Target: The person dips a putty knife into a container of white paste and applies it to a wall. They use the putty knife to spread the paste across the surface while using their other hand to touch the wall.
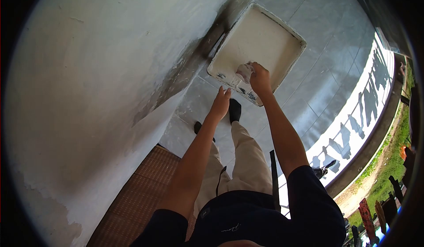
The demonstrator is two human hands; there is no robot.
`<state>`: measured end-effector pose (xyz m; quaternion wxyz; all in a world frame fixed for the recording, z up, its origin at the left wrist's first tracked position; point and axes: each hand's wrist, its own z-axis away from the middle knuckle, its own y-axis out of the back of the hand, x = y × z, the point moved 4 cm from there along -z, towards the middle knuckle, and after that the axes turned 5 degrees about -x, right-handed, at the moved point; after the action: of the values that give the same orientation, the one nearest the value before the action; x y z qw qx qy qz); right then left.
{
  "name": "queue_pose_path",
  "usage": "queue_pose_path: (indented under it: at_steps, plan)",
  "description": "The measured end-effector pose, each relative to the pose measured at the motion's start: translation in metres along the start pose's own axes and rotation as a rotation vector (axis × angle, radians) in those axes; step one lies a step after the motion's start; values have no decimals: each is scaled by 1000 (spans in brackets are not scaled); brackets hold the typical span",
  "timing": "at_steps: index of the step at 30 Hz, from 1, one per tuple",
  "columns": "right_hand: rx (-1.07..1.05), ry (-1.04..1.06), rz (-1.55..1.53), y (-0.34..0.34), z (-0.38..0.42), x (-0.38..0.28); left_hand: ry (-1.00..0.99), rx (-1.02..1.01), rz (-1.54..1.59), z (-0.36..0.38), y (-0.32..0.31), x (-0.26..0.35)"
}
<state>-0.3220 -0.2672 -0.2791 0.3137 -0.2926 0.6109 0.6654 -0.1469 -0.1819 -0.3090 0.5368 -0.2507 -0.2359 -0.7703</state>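
A shallow rectangular tray (291, 32) with a cream-coloured, paint-like layer inside rests on the floor against the wall. Over its near end, my right hand (260, 77) is closed on a crumpled whitish piece (244, 72) that looks like a rag; its exact kind is hard to make out. Dark smudges mark the tray's near edge below it. My left hand (219, 103) hangs just outside the tray's near left corner, fingers stretched out and holding nothing.
On the left rises a white wall (97, 70) with worn, dark patches along its base. Grey tiles (327, 66) cover the floor. My feet in dark socks (235, 110) stand close to the tray. A brown woven panel (145, 180) lies at lower left; grass shows beyond the right edge.
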Motion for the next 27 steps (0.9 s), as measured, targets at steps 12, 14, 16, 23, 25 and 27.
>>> queue_pose_path:
  at_steps: [12,14,16,23,25,27]
  plan:
    - [-96,43,26,-14,-13,9,191,-63,479,-2,3,15]
    - [-136,50,36,-16,-15,8,189,-75,486,-1,3,15]
    - [-150,57,16,-16,-17,8,195,-61,469,1,1,17]
    - [-246,6,-35,-24,-24,16,154,-139,356,-26,10,-42]
    - [-247,2,-7,-23,-24,15,129,-142,312,-10,5,-12]
    - [-251,-5,20,-25,-21,18,108,-144,270,-6,2,-7]
